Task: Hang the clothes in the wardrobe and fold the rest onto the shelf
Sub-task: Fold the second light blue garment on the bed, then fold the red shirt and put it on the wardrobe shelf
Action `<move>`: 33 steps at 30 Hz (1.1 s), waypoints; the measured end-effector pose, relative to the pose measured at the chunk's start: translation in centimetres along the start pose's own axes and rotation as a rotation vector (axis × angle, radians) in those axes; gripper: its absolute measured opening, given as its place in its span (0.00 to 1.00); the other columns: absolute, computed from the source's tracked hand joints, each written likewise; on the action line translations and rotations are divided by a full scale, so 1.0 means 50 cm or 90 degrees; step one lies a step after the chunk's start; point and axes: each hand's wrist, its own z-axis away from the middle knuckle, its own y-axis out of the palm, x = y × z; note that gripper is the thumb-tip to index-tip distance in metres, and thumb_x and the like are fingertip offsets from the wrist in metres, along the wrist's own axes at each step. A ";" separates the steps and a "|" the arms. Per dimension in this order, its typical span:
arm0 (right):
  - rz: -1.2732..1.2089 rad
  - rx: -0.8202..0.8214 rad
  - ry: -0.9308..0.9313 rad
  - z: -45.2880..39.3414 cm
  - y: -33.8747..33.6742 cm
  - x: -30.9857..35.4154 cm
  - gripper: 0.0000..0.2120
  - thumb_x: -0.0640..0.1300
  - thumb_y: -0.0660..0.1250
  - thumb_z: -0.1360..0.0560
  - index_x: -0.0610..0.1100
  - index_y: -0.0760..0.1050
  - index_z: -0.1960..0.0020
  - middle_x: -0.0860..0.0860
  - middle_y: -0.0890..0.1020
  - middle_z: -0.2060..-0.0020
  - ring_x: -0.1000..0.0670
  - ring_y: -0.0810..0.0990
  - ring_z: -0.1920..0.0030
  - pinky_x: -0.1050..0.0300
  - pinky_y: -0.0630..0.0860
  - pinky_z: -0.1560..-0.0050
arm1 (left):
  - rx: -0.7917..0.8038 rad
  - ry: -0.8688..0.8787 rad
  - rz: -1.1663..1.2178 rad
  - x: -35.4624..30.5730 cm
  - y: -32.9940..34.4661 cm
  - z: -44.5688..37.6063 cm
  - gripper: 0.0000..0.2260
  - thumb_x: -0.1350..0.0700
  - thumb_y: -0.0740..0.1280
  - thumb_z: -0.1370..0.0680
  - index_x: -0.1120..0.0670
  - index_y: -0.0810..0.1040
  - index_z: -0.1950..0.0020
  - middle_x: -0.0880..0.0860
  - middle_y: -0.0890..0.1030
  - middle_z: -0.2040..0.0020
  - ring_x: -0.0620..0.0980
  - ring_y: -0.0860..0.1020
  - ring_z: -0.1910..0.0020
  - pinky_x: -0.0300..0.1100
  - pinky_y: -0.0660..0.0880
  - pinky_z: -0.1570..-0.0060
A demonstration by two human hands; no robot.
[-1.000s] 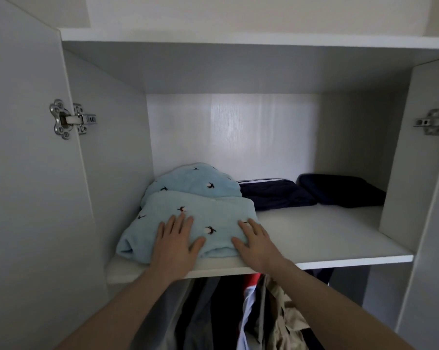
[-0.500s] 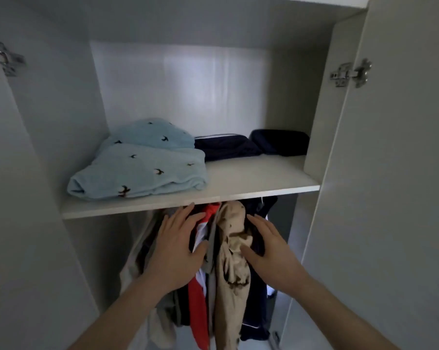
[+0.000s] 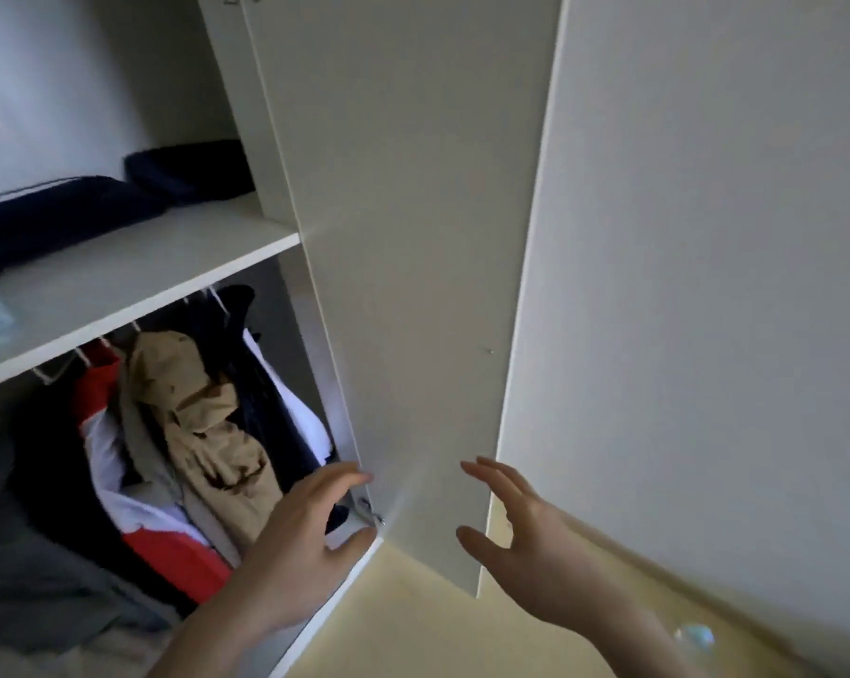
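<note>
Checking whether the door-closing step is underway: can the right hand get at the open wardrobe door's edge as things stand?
Probably yes. The right hand hangs open just in front of the wardrobe door, near its lower free edge, with nothing between them. The left hand is nearer the hinge side and does not block it.

- Home bedroom or dressing corner, by the look.
- White fitted wardrobe [image 3: 413,237], door swung open.
- Folded dark garments [image 3: 60,212] along the back edge of its shelf [image 3: 144,271].
- Mixed clothes [image 3: 197,423] on hangers below the shelf.
- Pale yellow floor [image 3: 413,623] underfoot.
</note>
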 end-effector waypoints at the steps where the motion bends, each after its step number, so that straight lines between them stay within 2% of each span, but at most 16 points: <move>1: -0.005 -0.023 0.034 0.033 0.004 -0.018 0.30 0.59 0.67 0.21 0.65 0.60 0.22 0.71 0.58 0.24 0.62 0.69 0.29 0.62 0.68 0.30 | 0.036 0.027 0.002 -0.007 0.018 -0.011 0.20 0.42 0.69 0.25 0.39 0.74 0.33 0.33 0.72 0.32 0.38 0.72 0.31 0.35 0.68 0.32; 3: -0.018 -0.058 0.104 0.100 0.013 -0.046 0.30 0.58 0.68 0.21 0.64 0.61 0.23 0.70 0.60 0.24 0.63 0.67 0.28 0.62 0.66 0.29 | 0.091 0.074 0.002 -0.026 0.055 -0.026 0.20 0.45 0.71 0.24 0.40 0.74 0.32 0.33 0.71 0.32 0.36 0.70 0.30 0.35 0.67 0.32; 5: -0.030 -0.076 0.178 0.168 0.019 -0.071 0.29 0.56 0.68 0.21 0.63 0.61 0.23 0.69 0.60 0.25 0.61 0.71 0.31 0.62 0.68 0.30 | 0.136 0.120 -0.008 -0.051 0.098 -0.034 0.21 0.47 0.72 0.22 0.41 0.73 0.30 0.34 0.70 0.30 0.35 0.68 0.29 0.35 0.65 0.30; 9: -0.044 -0.147 0.289 0.318 0.013 -0.115 0.30 0.58 0.68 0.22 0.65 0.61 0.23 0.70 0.59 0.24 0.63 0.68 0.29 0.56 0.68 0.27 | 0.232 0.201 -0.002 -0.142 0.193 -0.016 0.22 0.46 0.71 0.21 0.42 0.72 0.28 0.36 0.68 0.28 0.36 0.66 0.28 0.35 0.61 0.28; 12: -0.041 -0.222 0.368 0.443 -0.004 -0.139 0.30 0.60 0.67 0.22 0.67 0.60 0.24 0.71 0.59 0.25 0.64 0.65 0.28 0.57 0.67 0.26 | 0.306 0.270 -0.013 -0.222 0.262 0.014 0.22 0.44 0.70 0.21 0.41 0.71 0.28 0.34 0.66 0.28 0.35 0.64 0.27 0.33 0.59 0.29; 16: -0.043 -0.328 0.449 0.618 -0.036 -0.167 0.29 0.60 0.68 0.22 0.65 0.61 0.23 0.70 0.61 0.26 0.64 0.66 0.29 0.58 0.67 0.27 | 0.386 0.372 -0.047 -0.341 0.353 0.046 0.23 0.42 0.69 0.22 0.41 0.71 0.27 0.37 0.66 0.26 0.39 0.65 0.26 0.36 0.60 0.26; 21: -0.053 -0.461 0.527 0.867 -0.078 -0.201 0.29 0.59 0.68 0.22 0.65 0.62 0.24 0.72 0.61 0.27 0.66 0.65 0.28 0.56 0.67 0.25 | 0.446 0.504 -0.051 -0.553 0.487 0.129 0.24 0.39 0.68 0.23 0.39 0.71 0.28 0.38 0.66 0.25 0.39 0.68 0.27 0.38 0.63 0.26; 26: -0.059 -0.533 0.598 1.145 -0.125 -0.247 0.29 0.60 0.68 0.22 0.67 0.61 0.24 0.71 0.62 0.27 0.65 0.65 0.29 0.56 0.68 0.26 | 0.495 0.590 -0.010 -0.783 0.627 0.291 0.23 0.41 0.68 0.22 0.39 0.71 0.28 0.34 0.64 0.25 0.36 0.66 0.27 0.34 0.61 0.28; 30: -0.073 -0.562 0.625 1.334 -0.173 -0.298 0.27 0.61 0.67 0.21 0.67 0.62 0.25 0.70 0.63 0.28 0.62 0.66 0.28 0.53 0.68 0.27 | 0.527 0.621 0.019 -0.926 0.720 0.415 0.22 0.41 0.68 0.22 0.38 0.71 0.28 0.33 0.63 0.25 0.38 0.66 0.28 0.42 0.70 0.31; 33: -0.077 -0.572 0.628 1.442 -0.217 -0.326 0.27 0.61 0.67 0.21 0.67 0.61 0.25 0.71 0.63 0.27 0.61 0.66 0.27 0.52 0.68 0.26 | 0.543 0.636 0.021 -1.009 0.776 0.483 0.22 0.40 0.67 0.22 0.37 0.71 0.28 0.32 0.63 0.25 0.39 0.67 0.28 0.44 0.69 0.29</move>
